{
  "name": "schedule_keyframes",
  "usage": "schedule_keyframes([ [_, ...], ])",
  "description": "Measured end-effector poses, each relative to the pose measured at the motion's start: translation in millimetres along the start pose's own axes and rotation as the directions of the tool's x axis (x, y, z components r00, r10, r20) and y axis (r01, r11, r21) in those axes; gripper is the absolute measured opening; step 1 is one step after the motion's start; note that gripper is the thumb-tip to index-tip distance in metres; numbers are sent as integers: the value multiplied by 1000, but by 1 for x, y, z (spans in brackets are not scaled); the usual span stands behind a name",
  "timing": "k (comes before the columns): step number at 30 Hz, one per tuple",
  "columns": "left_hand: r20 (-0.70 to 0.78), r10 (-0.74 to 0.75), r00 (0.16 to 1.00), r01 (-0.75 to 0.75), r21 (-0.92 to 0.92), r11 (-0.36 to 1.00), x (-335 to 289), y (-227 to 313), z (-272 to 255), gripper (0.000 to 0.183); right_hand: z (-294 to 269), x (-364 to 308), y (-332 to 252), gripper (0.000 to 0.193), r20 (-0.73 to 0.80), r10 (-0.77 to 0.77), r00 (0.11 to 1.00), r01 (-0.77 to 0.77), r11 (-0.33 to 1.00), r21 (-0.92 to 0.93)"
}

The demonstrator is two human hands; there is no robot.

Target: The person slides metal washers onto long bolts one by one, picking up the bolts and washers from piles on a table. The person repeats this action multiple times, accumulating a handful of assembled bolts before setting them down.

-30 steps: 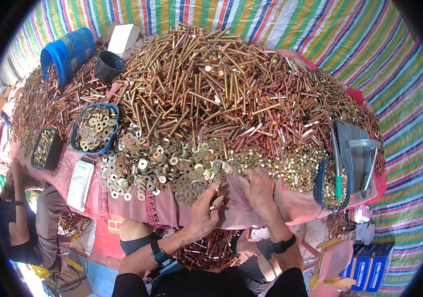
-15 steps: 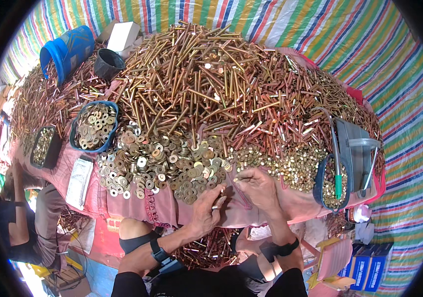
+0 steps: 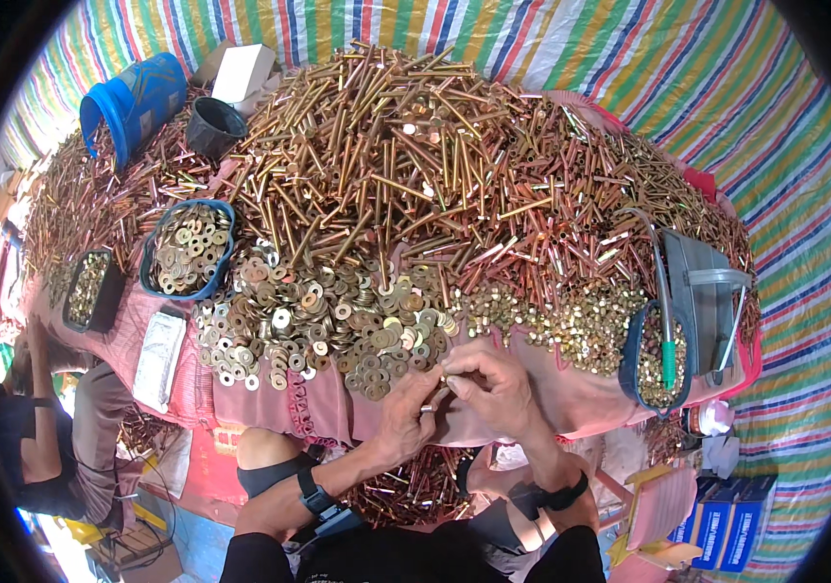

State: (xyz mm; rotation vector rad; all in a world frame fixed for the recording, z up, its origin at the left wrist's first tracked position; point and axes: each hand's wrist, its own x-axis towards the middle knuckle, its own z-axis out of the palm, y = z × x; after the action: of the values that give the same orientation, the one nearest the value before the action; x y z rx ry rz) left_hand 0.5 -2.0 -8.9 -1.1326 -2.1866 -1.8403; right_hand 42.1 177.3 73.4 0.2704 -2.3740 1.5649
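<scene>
At the front edge of the cloth-covered table, my left hand (image 3: pixel 408 413) and my right hand (image 3: pixel 495 389) meet, fingertips together. Both are closed in a pinch. Whatever sits between the fingers is too small and covered to name; a small silvery band shows at my left fingers. Just beyond my left hand spreads a heap of flat metal washers (image 3: pixel 338 325). Past my right hand lie many small brass-coloured nuts (image 3: pixel 571 321). Behind both rises a large mound of long, copper-toned bolts (image 3: pixel 406 175).
A blue basin (image 3: pixel 146 264) of washers and a dark tub (image 3: pixel 112 301) of nuts stand left, near a silvery packet (image 3: pixel 160 358). Blue bucket (image 3: pixel 148 102) and black pot (image 3: pixel 213 128) rest behind. At right are another nut basin (image 3: pixel 626 374), a green-handled tool (image 3: pixel 668 364) and a grey container (image 3: pixel 702 262).
My right hand has moved left, and its fingertips now meet those of my left hand, where a small gap stood before. My left hand has hardly moved.
</scene>
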Motion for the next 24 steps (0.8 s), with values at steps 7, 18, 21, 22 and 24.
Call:
schedule_keyframes([
  [7,34,-56,998,57,-7,998,-2,-3,-2,60,1,2,-21,25,13,58,998,-55,983,-174],
  [18,36,-27,999,28,-32,999,-1,-4,-1,54,11,-3,-26,26,-63,-43,997,19,936,-351],
  [21,43,-23,999,25,-44,999,0,-2,-4,49,10,-2,-28,26,-16,-121,992,105,910,-401],
  [22,47,-25,999,28,-48,998,1,-2,-4,48,10,-2,-28,26,9,-146,989,136,898,-418],
  [24,30,-13,999,15,-57,998,1,-1,-4,45,9,-2,-26,25,5,-157,988,145,901,-410],
])
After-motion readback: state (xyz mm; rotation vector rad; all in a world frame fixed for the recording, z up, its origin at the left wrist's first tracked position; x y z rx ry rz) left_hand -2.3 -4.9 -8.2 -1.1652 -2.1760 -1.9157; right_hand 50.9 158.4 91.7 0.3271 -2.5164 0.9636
